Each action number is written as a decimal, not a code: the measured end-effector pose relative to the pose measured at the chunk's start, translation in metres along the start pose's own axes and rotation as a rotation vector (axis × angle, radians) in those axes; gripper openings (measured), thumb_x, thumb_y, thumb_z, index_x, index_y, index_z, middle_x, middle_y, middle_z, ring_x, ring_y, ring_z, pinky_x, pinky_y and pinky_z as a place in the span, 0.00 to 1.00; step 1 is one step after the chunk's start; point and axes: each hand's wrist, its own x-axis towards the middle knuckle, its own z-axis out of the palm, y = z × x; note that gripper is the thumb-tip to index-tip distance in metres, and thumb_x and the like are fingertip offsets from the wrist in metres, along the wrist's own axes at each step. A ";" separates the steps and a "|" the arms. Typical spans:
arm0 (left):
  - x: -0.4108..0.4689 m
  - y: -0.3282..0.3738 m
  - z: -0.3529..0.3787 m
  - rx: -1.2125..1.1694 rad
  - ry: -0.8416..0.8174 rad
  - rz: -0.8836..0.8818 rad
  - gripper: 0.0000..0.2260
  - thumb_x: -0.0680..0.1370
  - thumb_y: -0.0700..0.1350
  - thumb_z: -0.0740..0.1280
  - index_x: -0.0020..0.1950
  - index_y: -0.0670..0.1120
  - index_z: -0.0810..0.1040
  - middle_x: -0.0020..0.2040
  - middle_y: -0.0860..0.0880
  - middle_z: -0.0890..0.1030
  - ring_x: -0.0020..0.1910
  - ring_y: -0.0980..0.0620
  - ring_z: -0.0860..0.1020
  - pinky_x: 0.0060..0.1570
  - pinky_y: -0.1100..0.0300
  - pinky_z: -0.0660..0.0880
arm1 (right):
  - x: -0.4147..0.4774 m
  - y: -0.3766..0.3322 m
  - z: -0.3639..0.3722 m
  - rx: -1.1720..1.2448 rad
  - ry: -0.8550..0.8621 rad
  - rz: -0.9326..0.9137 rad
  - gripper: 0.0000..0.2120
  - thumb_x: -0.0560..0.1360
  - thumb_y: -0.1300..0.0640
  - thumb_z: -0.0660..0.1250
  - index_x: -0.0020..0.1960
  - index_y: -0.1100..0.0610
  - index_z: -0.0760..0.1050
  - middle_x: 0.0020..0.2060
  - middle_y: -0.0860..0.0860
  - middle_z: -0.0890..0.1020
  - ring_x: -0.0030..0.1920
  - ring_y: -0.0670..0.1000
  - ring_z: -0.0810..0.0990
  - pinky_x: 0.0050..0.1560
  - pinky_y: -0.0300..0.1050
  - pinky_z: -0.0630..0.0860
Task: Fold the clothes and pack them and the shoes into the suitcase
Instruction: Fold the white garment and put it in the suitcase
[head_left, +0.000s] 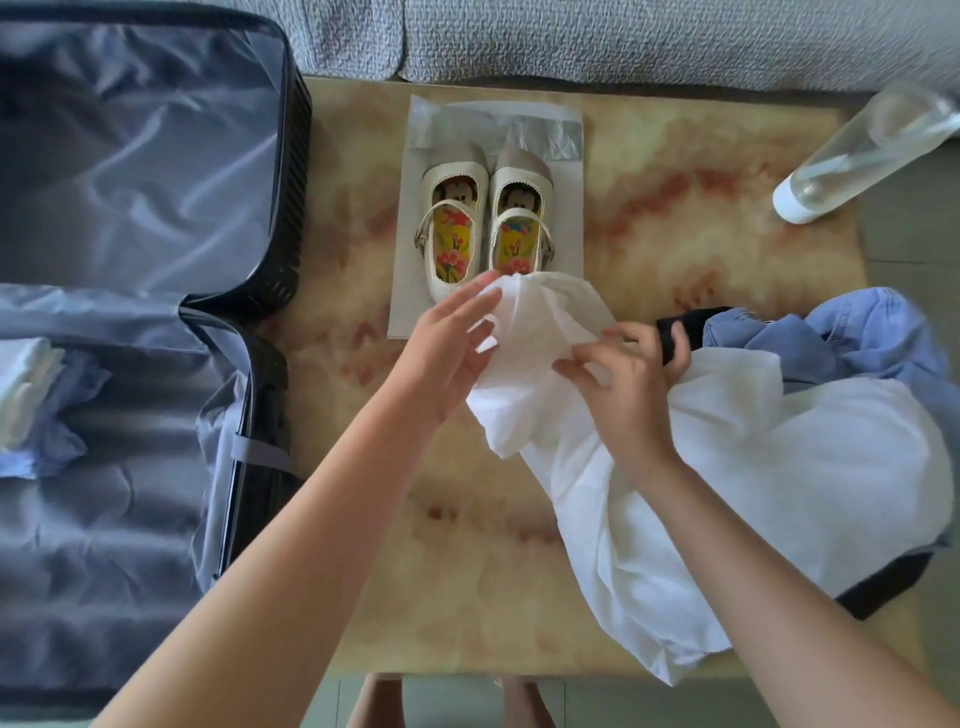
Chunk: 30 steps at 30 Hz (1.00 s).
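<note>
We are in the folding step, with the white garment (753, 467) in hand. It lies crumpled on the right side of the table (675, 208), with its upper end gathered between our hands just in front of the shoes (483, 228). Our right hand (628, 389) pinches a bunch of the cloth with curled fingers. Our left hand (447, 348) lays nearly straight fingers against the gathered end, touching it rather than gripping, as far as we can tell.

The suitcase (291, 182) lies open to the left, with a few folded clothes (31, 384) in its near half. A blue shirt (852, 338) and a dark garment (675, 332) are heaped partly under the white one, unfolded, and the shoes stand on a grey bag (405, 291).

Next we judge the garment needs shaking out and spreading flat on the bare table (thin cloth, likely to slip and bunch). Only then can we fold it.
</note>
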 end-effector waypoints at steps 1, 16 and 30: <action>0.004 0.004 0.000 -0.017 0.012 0.008 0.12 0.80 0.42 0.63 0.63 0.46 0.77 0.46 0.49 0.80 0.46 0.52 0.78 0.52 0.52 0.78 | 0.012 0.000 -0.001 0.010 0.016 0.015 0.07 0.67 0.51 0.74 0.41 0.55 0.83 0.32 0.35 0.70 0.52 0.46 0.71 0.68 0.48 0.46; 0.029 -0.049 -0.042 0.700 0.371 -0.037 0.19 0.78 0.42 0.65 0.69 0.44 0.70 0.65 0.48 0.75 0.59 0.50 0.75 0.60 0.52 0.73 | 0.051 0.030 -0.012 -0.098 -0.057 0.161 0.19 0.72 0.56 0.64 0.61 0.62 0.75 0.56 0.60 0.79 0.58 0.63 0.74 0.61 0.55 0.69; 0.055 -0.101 -0.030 0.516 0.349 -0.065 0.16 0.75 0.44 0.70 0.62 0.44 0.76 0.47 0.49 0.82 0.47 0.53 0.79 0.42 0.67 0.73 | -0.121 0.018 0.024 -0.196 -0.388 0.407 0.40 0.71 0.70 0.69 0.76 0.47 0.57 0.77 0.58 0.51 0.72 0.59 0.65 0.61 0.49 0.75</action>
